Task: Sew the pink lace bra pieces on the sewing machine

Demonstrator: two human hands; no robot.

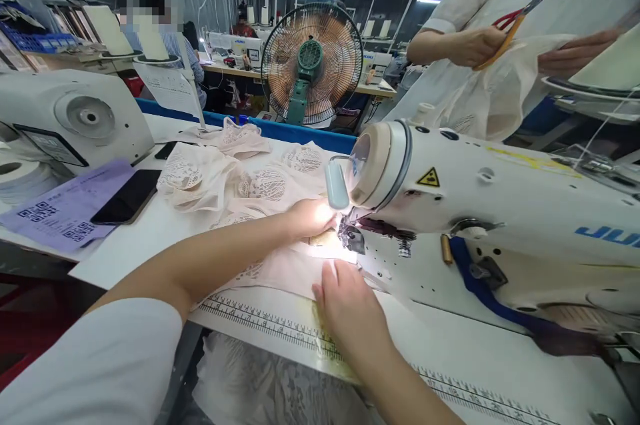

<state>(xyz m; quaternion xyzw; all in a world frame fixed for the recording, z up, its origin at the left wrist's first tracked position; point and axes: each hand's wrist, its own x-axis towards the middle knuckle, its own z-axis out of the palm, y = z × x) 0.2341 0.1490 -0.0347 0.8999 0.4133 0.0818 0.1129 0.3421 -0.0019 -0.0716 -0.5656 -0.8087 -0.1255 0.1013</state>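
A pale pink lace garment piece [295, 271] lies under the lit needle area of a white sewing machine [500, 191]. My left hand [311, 218] is closed on this cloth just left of the presser foot [350, 235]; glare washes out its fingertips. Nearer to me, my right hand [350, 308] has its bent fingers on the garment's front edge, close to the needle plate. More pale lace pieces with cup shapes [265, 183] are heaped behind my left forearm.
A black phone [127, 197] and a purple printed sheet [75, 205] lie left, near a second machine [75, 118]. A ruler strip [270, 325] runs along the table's front. Across the machine, a person's hand holds scissors [525, 15]. A fan [313, 65] stands behind.
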